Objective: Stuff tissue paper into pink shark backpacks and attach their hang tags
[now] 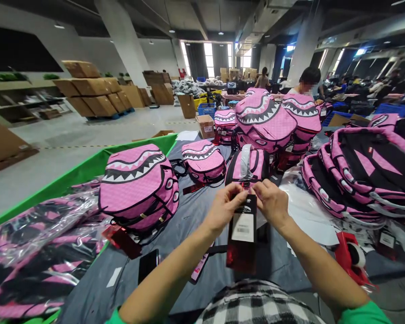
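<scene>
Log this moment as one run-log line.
left hand: fingers at tag's top | right hand: fingers at tag's top | tag: upright | small pink bag: just beyond | red tape dispenser: at right

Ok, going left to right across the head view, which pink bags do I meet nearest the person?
Plastic-wrapped bags, large toothed backpack, small toothed bag, bag with wrapped handle, piled backpacks.

From here I can't make out the small print on the tag (243,227). The far workers (374,87) blur, one nearer face (309,87) is pixelated, and the left edge cuts off the wrapped bags (43,252).
</scene>
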Demonstrator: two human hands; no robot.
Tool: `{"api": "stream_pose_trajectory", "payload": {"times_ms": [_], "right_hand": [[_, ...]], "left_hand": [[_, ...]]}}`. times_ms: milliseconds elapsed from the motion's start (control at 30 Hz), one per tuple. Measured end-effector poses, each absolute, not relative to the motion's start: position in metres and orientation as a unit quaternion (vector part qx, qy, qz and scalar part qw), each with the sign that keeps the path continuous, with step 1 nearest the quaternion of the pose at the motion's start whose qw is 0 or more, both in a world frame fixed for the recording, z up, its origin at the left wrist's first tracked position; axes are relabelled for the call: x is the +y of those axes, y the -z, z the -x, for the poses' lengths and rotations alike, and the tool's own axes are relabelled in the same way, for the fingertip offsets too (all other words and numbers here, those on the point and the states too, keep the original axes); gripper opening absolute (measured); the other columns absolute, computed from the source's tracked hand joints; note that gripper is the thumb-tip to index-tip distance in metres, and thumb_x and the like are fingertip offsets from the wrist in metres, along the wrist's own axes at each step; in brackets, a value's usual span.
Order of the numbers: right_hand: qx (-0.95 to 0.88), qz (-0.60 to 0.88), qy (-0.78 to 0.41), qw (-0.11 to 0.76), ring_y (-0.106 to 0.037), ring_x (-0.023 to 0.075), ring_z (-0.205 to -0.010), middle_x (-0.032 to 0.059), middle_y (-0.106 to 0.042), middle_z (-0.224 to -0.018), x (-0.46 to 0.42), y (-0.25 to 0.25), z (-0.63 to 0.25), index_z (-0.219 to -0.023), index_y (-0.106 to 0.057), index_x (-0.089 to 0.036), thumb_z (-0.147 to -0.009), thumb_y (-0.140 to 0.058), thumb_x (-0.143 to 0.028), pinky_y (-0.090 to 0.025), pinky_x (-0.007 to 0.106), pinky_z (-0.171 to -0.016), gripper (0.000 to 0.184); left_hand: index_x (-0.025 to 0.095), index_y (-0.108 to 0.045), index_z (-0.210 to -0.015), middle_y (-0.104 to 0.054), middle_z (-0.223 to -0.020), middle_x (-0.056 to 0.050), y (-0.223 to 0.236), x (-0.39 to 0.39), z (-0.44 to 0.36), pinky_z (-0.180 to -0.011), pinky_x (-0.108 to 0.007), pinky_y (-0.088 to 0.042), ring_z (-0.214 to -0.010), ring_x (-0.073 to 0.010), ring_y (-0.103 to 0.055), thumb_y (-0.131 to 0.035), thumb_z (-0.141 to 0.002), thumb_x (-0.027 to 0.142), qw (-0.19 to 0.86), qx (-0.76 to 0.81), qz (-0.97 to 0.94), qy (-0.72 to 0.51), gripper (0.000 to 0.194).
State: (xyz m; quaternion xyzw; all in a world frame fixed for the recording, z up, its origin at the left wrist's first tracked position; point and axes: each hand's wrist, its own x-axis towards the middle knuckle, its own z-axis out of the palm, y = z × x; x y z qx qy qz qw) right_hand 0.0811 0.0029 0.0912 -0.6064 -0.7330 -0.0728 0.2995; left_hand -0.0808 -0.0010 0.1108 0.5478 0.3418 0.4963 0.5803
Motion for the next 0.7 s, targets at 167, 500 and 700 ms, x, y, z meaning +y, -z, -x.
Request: {"api": "stream_pose_trajectory", "payload": {"times_ms": [167, 500, 700], "right_hand": [[-0.699, 0.651, 0.065, 0.289, -0.058, 0.014, -0.06, 0.0005, -0.069, -0.07, 0.011, -0.098, -0.085, -0.08, -0.065, -0.021, -0.094, -0.057, -0.039, -0.024, 0.027, -0.056, 0.024], [-0.67, 0.647, 0.05, 0.361, -0.059, 0.0151, -0.054, 0.0007, -0.065, -0.061, 0.024, -0.085, -0.08, -0.079, -0.062, -0.021, -0.094, -0.051, -0.04, -0.029, 0.025, -0.056, 0.027], [-0.683, 0.663, 0.053, 0.301, -0.067, 0.0152, -0.06, 0.0017, -0.072, -0.068, 0.007, -0.086, -0.071, -0.087, -0.061, -0.02, -0.095, -0.048, -0.032, -0.031, 0.025, -0.052, 0.019]], "left_hand": [[0.02, -0.072, -0.095, -0.069, -0.09, -0.003, -0.06, -0.02, 0.078, -0.078, -0.028, -0.05, -0.083, -0.0156, -0.063, -0.063, -0.092, 0.031, 0.379, 0.364, -0.668, -0.526, 0.014], [0.02, -0.062, -0.117, -0.062, -0.103, -0.007, -0.019, 0.022, 0.086, -0.08, -0.034, -0.054, -0.084, -0.018, -0.062, -0.06, -0.096, 0.043, 0.075, 0.476, -0.626, -0.613, 0.03], [0.024, -0.058, -0.082, -0.056, -0.082, -0.002, -0.036, 0.028, 0.09, -0.071, -0.038, -0.049, -0.077, -0.0227, -0.053, -0.063, -0.081, 0.074, 0.1, 0.497, -0.603, -0.616, 0.05]]}}
